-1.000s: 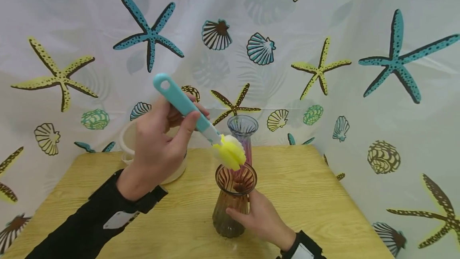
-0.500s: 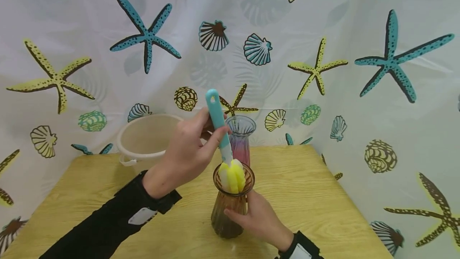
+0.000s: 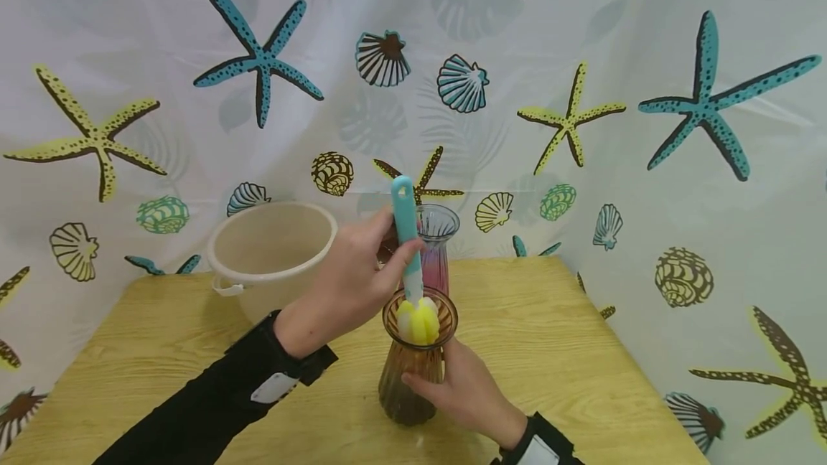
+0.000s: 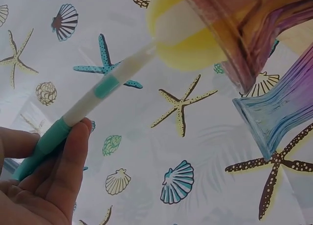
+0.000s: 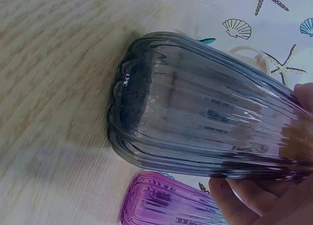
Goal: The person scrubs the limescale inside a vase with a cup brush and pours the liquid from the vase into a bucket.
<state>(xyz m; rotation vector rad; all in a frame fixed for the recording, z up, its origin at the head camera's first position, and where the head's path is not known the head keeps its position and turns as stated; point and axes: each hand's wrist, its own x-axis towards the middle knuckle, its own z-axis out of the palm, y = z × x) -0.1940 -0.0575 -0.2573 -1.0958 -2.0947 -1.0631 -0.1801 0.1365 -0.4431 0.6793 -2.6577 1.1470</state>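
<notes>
My left hand [image 3: 352, 275] pinches the teal handle of a sponge brush [image 3: 405, 217], thumb along its front side. The brush points down, its yellow-and-white sponge head [image 3: 421, 323] in the flared mouth of a ribbed glass vase [image 3: 410, 386]. That vase is amber at the top and smoky grey towards its base. From the right, my right hand [image 3: 474, 393] grips it around the middle and neck, fingers partly hidden behind it. In the left wrist view the sponge [image 4: 188, 34] overlaps the vase's rim. The right wrist view shows the base [image 5: 132, 93] close to the table.
Just behind stands a second ribbed vase [image 3: 436, 264], blue above and pink-purple below. A cream bucket [image 3: 258, 277] with a side handle is at the back left, partly covered by my left arm. A patterned curtain [image 3: 491, 6] hangs behind the wooden table [image 3: 549, 336].
My left hand has moved right, turned the brush nearly upright and lowered its sponge from above the rim into the amber vase's mouth. The right hand keeps its hold on the vase.
</notes>
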